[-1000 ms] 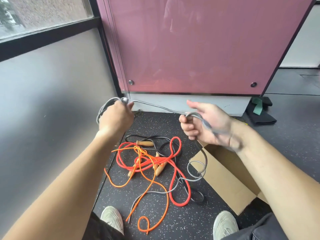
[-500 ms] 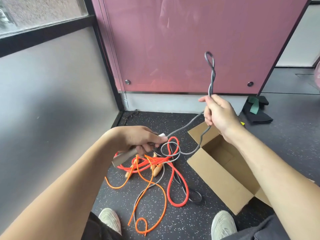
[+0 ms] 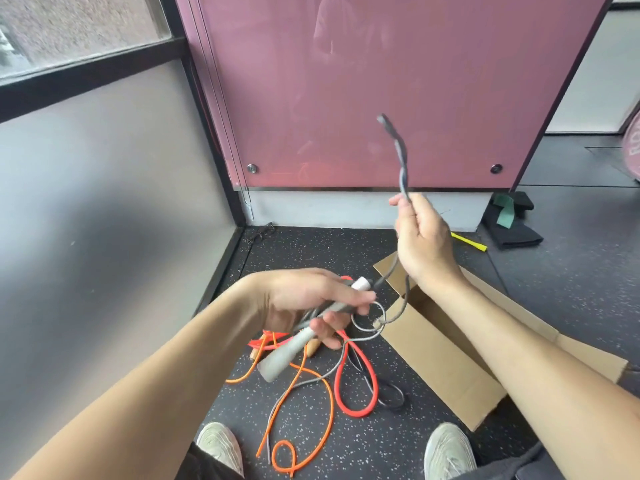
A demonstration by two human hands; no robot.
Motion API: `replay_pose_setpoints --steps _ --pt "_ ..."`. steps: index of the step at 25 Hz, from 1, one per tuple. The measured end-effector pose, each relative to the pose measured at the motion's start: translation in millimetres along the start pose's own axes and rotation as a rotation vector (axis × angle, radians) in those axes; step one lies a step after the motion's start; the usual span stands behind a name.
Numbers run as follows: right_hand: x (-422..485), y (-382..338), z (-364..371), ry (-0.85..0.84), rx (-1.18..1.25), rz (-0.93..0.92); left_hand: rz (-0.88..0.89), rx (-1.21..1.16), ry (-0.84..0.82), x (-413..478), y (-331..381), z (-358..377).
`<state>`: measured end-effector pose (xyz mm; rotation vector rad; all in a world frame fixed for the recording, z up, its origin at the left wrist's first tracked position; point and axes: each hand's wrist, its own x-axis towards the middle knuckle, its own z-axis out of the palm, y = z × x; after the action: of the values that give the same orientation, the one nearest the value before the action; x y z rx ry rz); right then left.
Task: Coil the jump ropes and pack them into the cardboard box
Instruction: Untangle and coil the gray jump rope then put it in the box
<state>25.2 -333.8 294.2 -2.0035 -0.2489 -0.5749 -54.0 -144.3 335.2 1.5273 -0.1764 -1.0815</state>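
Observation:
My left hand (image 3: 311, 303) grips the grey handles (image 3: 287, 351) of a grey jump rope, low over the floor. My right hand (image 3: 420, 240) holds that rope's cord higher up, and a twisted doubled end of the grey rope (image 3: 398, 150) sticks up above its fingers. More grey cord loops down between the two hands. On the speckled floor below lie a red rope (image 3: 356, 410), an orange rope (image 3: 304, 445) and wooden handles (image 3: 311, 348), tangled together. The open cardboard box (image 3: 450, 368) stands on the floor to the right, under my right forearm.
A pink panel (image 3: 381, 91) and a grey wall (image 3: 104, 220) close off the corner ahead and to the left. My two shoes (image 3: 221, 445) are at the bottom edge. A black cloth with a green strap (image 3: 512, 220) and a yellow stick (image 3: 469, 241) lie at the back right.
My left hand dropped from chest height to low over the ropes, now gripping the grey handles. My right hand lifted the folded cord, whose twisted end now stands upward.

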Motion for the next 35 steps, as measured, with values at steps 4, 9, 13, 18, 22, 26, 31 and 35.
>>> replay_pose_setpoints --steps 4,9,13,18,22,26,31,35 --pt "4 -11 -8 0.296 0.037 -0.148 -0.185 0.233 0.005 16 -14 22" --pt "9 0 -8 -0.109 -0.207 0.303 0.423 -0.378 -0.028 9 10 15" --pt "-6 -23 4 -0.674 0.776 0.783 0.991 -1.123 0.130 -9 26 -48" --pt "-3 -20 4 -0.669 0.649 0.820 1.343 -1.331 0.760 -53 21 -101" --pt "15 -17 -24 -0.505 0.493 0.715 1.249 -0.860 1.380 -57 -1 -128" --pt "25 -15 -59 -0.328 0.629 0.651 0.865 0.057 1.696 -58 -31 -153" --pt "29 -11 -65 -0.044 0.894 0.511 0.250 0.855 1.161 -10 -36 -116" --pt "32 1 -67 0.147 0.847 0.426 -0.026 0.591 0.478 11 -31 -55"
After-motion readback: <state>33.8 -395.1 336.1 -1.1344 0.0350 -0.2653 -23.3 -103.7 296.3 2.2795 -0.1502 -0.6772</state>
